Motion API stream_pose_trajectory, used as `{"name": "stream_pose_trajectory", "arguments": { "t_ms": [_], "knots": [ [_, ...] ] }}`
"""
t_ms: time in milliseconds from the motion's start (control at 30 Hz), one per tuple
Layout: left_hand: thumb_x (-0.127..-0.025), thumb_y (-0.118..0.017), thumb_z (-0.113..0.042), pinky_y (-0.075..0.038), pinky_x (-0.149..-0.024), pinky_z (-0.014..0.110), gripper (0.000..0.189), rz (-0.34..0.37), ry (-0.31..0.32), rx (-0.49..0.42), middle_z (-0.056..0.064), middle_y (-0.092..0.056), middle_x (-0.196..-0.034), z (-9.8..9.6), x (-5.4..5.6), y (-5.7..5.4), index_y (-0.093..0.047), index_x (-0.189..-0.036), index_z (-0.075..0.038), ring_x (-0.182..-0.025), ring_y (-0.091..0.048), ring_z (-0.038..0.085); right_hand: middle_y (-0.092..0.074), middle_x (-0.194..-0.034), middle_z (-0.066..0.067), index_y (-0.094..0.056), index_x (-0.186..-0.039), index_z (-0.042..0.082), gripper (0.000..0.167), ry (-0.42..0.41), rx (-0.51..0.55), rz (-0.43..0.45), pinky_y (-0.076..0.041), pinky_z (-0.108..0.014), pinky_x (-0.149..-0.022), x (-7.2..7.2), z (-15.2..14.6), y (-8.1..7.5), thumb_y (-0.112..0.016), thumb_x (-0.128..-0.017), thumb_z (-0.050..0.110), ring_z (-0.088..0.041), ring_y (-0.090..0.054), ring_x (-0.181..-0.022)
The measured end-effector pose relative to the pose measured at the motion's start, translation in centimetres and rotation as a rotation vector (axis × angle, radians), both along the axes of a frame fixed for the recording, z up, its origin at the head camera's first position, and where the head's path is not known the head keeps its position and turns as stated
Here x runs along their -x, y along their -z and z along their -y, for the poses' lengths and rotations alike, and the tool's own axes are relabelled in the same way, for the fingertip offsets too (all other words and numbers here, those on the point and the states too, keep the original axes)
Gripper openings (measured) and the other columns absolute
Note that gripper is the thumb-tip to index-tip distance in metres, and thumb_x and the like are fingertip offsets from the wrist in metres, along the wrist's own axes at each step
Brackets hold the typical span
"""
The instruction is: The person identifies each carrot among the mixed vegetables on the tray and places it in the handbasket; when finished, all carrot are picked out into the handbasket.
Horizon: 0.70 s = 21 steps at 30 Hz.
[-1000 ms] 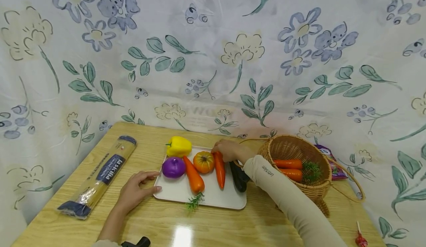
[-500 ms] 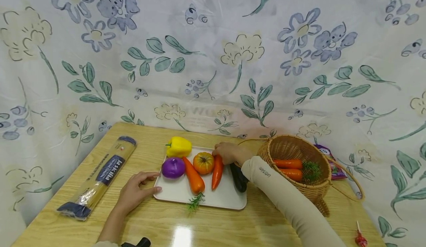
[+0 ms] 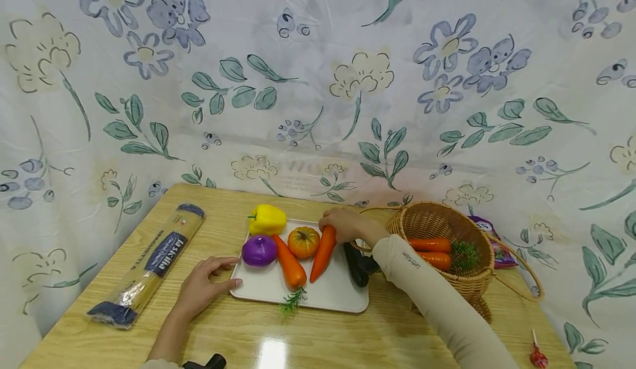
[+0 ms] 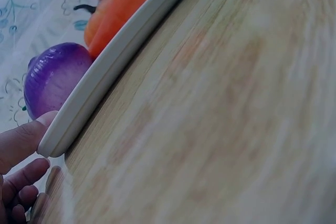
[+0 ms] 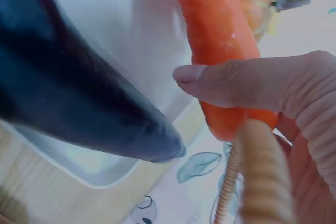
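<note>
A white tray (image 3: 258,287) bears several vegetables. My left hand (image 3: 202,284) holds its left edge, thumb (image 4: 23,136) on the rim and fingers lower down. My right hand (image 3: 348,224) grips the blunt end of an orange carrot (image 3: 324,254) over the tray's far side; the thumb lies across it in the right wrist view, the other fingers mostly hidden. The carrot slants, its narrow tip toward the near left. A small pumpkin (image 3: 303,242) sits just left of it, then another carrot (image 3: 291,267) with green leaves and a purple onion (image 3: 259,250). A dark eggplant (image 3: 355,267) lies to the right.
A yellow bell pepper (image 3: 268,220) sits at the tray's far left corner. Right of the tray stands a wicker basket (image 3: 477,283) holding carrots, its looped handle close by my right hand. A spaghetti pack (image 3: 149,267) lies left; a lollipop (image 3: 538,356) lies near right.
In my right hand, the carrot has turned: its narrow tip has swung left, so it now slants beside the pumpkin. My left hand has stayed at the tray's edge.
</note>
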<state>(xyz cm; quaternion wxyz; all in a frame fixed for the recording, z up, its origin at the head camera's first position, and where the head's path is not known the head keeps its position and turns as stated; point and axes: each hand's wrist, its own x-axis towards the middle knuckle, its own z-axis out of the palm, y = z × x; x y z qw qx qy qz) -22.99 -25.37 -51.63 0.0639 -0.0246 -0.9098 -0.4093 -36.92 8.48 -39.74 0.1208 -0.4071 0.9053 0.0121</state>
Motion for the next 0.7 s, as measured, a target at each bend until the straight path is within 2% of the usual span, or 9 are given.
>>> {"name": "stream_pose_trajectory", "arguments": {
  "t_ms": [167,333,500,700],
  "knots": [
    [-0.080,-0.082,-0.040,-0.044,-0.086,0.033,0.047,-0.003,0.002,0.006,-0.005,-0.066,-0.106,-0.1,0.0,0.0,-0.070,-0.122,-0.024,-0.098,-0.053,0.012,-0.067,-0.116,-0.009,-0.069,-0.113,0.007,0.040,0.019,0.067,0.057,-0.048,-0.040,-0.093,-0.3,-0.6,-0.8,-0.075,-0.075,-0.004,-0.025,-0.058,-0.101],
    [-0.080,-0.082,-0.040,-0.045,-0.086,0.032,0.047,-0.010,0.006,0.008,-0.004,-0.067,-0.105,-0.2,0.0,-0.1,-0.070,-0.122,-0.023,-0.097,-0.053,0.012,-0.068,-0.113,-0.007,-0.069,-0.110,0.008,0.039,0.019,0.096,0.079,-0.047,-0.039,-0.092,-0.7,-1.1,-1.4,-0.079,-0.074,-0.001,-0.023,-0.057,-0.097],
    [-0.080,-0.081,-0.040,-0.044,-0.085,0.035,0.047,-0.003,0.016,0.006,-0.002,-0.067,-0.107,-0.1,0.0,-0.1,-0.070,-0.122,-0.023,-0.098,-0.053,0.015,-0.068,-0.115,-0.007,-0.069,-0.110,0.010,0.040,0.030,0.131,0.103,-0.046,-0.038,-0.092,-1.4,-1.6,-2.2,-0.083,-0.073,0.002,-0.022,-0.057,-0.099],
    [-0.080,-0.081,-0.041,-0.044,-0.085,0.037,0.048,-0.002,0.027,0.010,-0.002,-0.067,-0.108,-0.1,-0.1,-0.1,-0.069,-0.123,-0.023,-0.099,-0.053,0.016,-0.066,-0.120,-0.009,-0.069,-0.117,0.006,0.044,0.044,0.235,0.174,-0.045,-0.037,-0.093,-2.2,-2.8,-3.1,-0.084,-0.075,0.007,-0.022,-0.057,-0.102]
  ]
}}
